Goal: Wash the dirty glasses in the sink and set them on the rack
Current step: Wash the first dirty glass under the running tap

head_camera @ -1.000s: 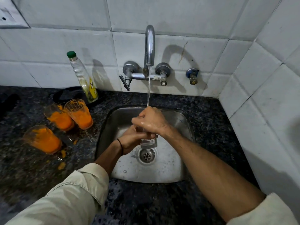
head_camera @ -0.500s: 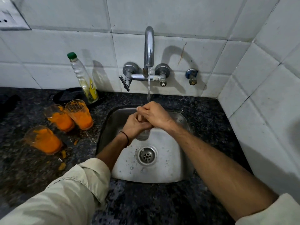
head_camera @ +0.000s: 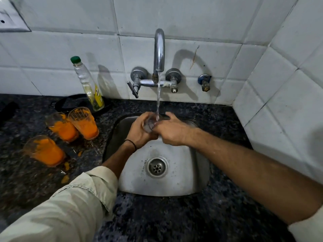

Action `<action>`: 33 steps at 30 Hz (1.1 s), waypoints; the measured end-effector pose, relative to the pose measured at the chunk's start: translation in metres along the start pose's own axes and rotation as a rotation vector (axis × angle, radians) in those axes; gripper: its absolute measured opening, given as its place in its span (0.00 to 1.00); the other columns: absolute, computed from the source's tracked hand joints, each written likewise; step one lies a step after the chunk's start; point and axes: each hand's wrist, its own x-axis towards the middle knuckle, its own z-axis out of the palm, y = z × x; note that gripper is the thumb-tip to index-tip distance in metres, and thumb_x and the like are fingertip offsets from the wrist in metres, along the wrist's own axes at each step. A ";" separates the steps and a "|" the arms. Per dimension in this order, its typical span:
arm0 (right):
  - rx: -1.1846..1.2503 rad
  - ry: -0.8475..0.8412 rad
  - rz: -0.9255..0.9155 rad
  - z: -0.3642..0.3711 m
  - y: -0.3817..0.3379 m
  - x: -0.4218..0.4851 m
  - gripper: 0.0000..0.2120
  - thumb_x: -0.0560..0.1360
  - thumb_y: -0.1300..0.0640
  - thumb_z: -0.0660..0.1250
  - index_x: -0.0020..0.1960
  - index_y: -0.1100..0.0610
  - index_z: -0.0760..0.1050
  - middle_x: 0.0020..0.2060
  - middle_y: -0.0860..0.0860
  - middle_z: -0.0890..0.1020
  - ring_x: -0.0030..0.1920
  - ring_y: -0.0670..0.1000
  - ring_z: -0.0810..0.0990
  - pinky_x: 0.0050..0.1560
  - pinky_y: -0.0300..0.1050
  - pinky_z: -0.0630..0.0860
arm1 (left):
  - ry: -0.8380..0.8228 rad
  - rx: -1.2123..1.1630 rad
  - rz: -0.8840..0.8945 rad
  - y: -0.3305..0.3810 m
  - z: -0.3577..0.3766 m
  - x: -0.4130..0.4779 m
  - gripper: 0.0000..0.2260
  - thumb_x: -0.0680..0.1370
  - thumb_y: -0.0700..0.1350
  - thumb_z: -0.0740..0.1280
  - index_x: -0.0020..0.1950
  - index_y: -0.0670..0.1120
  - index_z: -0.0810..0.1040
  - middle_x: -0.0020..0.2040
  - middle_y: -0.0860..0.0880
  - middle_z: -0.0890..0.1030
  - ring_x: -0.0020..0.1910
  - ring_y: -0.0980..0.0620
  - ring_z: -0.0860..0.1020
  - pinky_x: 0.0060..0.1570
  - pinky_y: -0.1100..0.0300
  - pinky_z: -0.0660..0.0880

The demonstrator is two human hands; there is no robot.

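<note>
Over the steel sink, my left hand grips a clear glass with its mouth turned up under the running water from the tap. My right hand holds the glass from the right side, fingers curled against it. Most of the glass is hidden between the two hands. Three dirty glasses smeared with orange stand on the counter to the left: one nearest the sink, one beside it and one closer to me.
A soap bottle with a green cap leans against the tiled wall behind the dirty glasses. Orange spills dot the dark granite counter. A tiled side wall closes in on the right. No rack is in view.
The hands have risen toward the tap and turned the glass mouth-up, so the stream now falls into it. My right hand has shifted from on top of the glass to its right side.
</note>
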 end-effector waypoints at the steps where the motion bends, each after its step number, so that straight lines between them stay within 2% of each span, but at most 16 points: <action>1: 0.278 0.016 0.163 0.005 -0.013 0.007 0.21 0.77 0.63 0.59 0.69 0.54 0.73 0.66 0.56 0.77 0.66 0.57 0.75 0.70 0.55 0.65 | 0.025 -0.008 0.022 0.001 0.004 -0.001 0.20 0.67 0.49 0.72 0.58 0.48 0.78 0.52 0.53 0.82 0.54 0.58 0.80 0.57 0.61 0.76; 3: 0.869 0.112 0.445 0.021 -0.037 0.023 0.14 0.79 0.61 0.58 0.61 0.56 0.78 0.57 0.58 0.81 0.57 0.59 0.79 0.60 0.55 0.76 | 0.064 -0.002 0.081 0.003 0.010 -0.003 0.17 0.69 0.50 0.66 0.56 0.47 0.78 0.50 0.55 0.81 0.52 0.63 0.78 0.54 0.67 0.74; 5: 1.093 0.319 0.533 0.033 -0.049 0.028 0.12 0.80 0.62 0.58 0.56 0.59 0.79 0.52 0.58 0.82 0.55 0.59 0.81 0.58 0.58 0.78 | 0.072 0.027 0.113 0.003 0.010 -0.002 0.16 0.71 0.49 0.64 0.56 0.45 0.78 0.49 0.57 0.80 0.50 0.67 0.77 0.52 0.71 0.72; 7: 0.876 0.359 0.353 0.040 -0.040 0.021 0.16 0.76 0.66 0.60 0.60 0.59 0.79 0.55 0.57 0.83 0.56 0.58 0.81 0.59 0.54 0.77 | 0.056 0.051 0.063 -0.002 0.005 0.000 0.16 0.71 0.41 0.69 0.59 0.45 0.78 0.50 0.54 0.81 0.50 0.63 0.78 0.55 0.62 0.76; 9: 0.362 0.153 0.061 0.037 -0.014 0.006 0.23 0.75 0.68 0.60 0.68 0.55 0.74 0.61 0.55 0.80 0.58 0.55 0.78 0.62 0.48 0.72 | -0.017 0.048 -0.022 -0.011 -0.001 0.001 0.23 0.68 0.34 0.74 0.61 0.47 0.77 0.54 0.52 0.81 0.52 0.58 0.79 0.57 0.53 0.78; 12: -0.432 -0.008 -0.259 0.017 0.022 -0.001 0.21 0.76 0.63 0.61 0.67 0.50 0.74 0.65 0.49 0.77 0.70 0.51 0.70 0.76 0.56 0.53 | -0.172 -0.017 -0.041 -0.010 0.004 -0.003 0.28 0.64 0.35 0.76 0.61 0.52 0.76 0.55 0.49 0.82 0.54 0.52 0.81 0.56 0.53 0.79; 14: -0.451 -0.004 -0.217 0.013 0.020 0.002 0.20 0.75 0.63 0.63 0.64 0.51 0.75 0.63 0.49 0.79 0.72 0.51 0.69 0.78 0.60 0.44 | -0.133 -0.009 -0.017 -0.007 0.009 -0.002 0.25 0.64 0.37 0.76 0.56 0.57 0.76 0.51 0.50 0.82 0.51 0.52 0.81 0.52 0.53 0.79; 16: -0.106 -0.021 -0.004 0.011 0.001 0.006 0.18 0.75 0.64 0.63 0.64 0.54 0.75 0.60 0.53 0.80 0.66 0.54 0.74 0.74 0.56 0.55 | -0.063 -0.061 0.010 -0.003 0.013 0.000 0.19 0.69 0.37 0.74 0.54 0.55 0.76 0.51 0.51 0.82 0.52 0.54 0.81 0.54 0.55 0.77; 18: 0.450 0.016 0.304 0.018 -0.021 0.011 0.11 0.77 0.65 0.60 0.54 0.54 0.78 0.50 0.55 0.81 0.54 0.56 0.78 0.53 0.45 0.72 | -0.010 -0.065 0.074 0.000 0.015 -0.002 0.14 0.72 0.35 0.70 0.55 0.49 0.78 0.48 0.52 0.82 0.50 0.58 0.80 0.54 0.58 0.76; 20: 0.959 0.193 0.491 0.030 -0.041 0.016 0.13 0.78 0.63 0.58 0.41 0.51 0.76 0.42 0.52 0.80 0.46 0.55 0.78 0.40 0.44 0.73 | 0.010 0.029 0.138 0.005 0.014 -0.005 0.11 0.72 0.41 0.67 0.54 0.46 0.78 0.47 0.51 0.82 0.47 0.58 0.79 0.50 0.60 0.77; 22: 1.102 0.295 0.519 0.039 -0.048 0.012 0.14 0.79 0.63 0.58 0.41 0.52 0.77 0.42 0.52 0.82 0.45 0.54 0.79 0.42 0.49 0.75 | -0.009 0.077 0.150 0.002 0.011 -0.006 0.13 0.71 0.46 0.65 0.55 0.45 0.78 0.48 0.48 0.82 0.48 0.55 0.80 0.50 0.58 0.78; 24: 0.799 0.265 0.300 0.042 -0.032 0.002 0.13 0.77 0.67 0.59 0.50 0.54 0.80 0.47 0.53 0.83 0.47 0.53 0.80 0.45 0.48 0.75 | -0.030 0.031 0.079 -0.003 0.008 -0.006 0.16 0.71 0.46 0.68 0.57 0.45 0.77 0.50 0.47 0.82 0.51 0.52 0.81 0.54 0.52 0.79; 26: 0.212 0.097 0.021 0.037 -0.003 -0.009 0.19 0.75 0.67 0.62 0.62 0.52 0.77 0.59 0.52 0.81 0.60 0.53 0.78 0.62 0.53 0.72 | -0.109 -0.020 -0.011 -0.005 0.005 -0.007 0.21 0.69 0.40 0.73 0.61 0.47 0.76 0.53 0.46 0.82 0.52 0.51 0.81 0.55 0.50 0.79; 28: -0.258 -0.005 -0.179 0.027 0.026 -0.013 0.22 0.75 0.65 0.63 0.67 0.49 0.75 0.67 0.49 0.76 0.72 0.51 0.68 0.76 0.60 0.52 | -0.212 0.021 -0.020 -0.002 0.008 -0.006 0.27 0.67 0.36 0.75 0.64 0.47 0.75 0.55 0.47 0.82 0.55 0.51 0.81 0.56 0.54 0.79; 30: -0.348 -0.052 -0.179 0.022 0.030 -0.008 0.19 0.76 0.63 0.64 0.64 0.50 0.76 0.67 0.48 0.76 0.73 0.50 0.67 0.77 0.60 0.44 | -0.213 0.018 -0.026 0.003 0.016 -0.003 0.28 0.67 0.35 0.76 0.65 0.49 0.74 0.57 0.49 0.81 0.57 0.53 0.80 0.57 0.58 0.78; 33: 0.007 -0.151 0.030 0.010 0.011 0.008 0.09 0.74 0.61 0.65 0.52 0.51 0.78 0.49 0.48 0.80 0.52 0.49 0.75 0.65 0.54 0.63 | -0.128 0.046 -0.062 0.007 0.025 0.001 0.21 0.71 0.40 0.75 0.63 0.47 0.76 0.56 0.52 0.81 0.56 0.58 0.80 0.56 0.60 0.78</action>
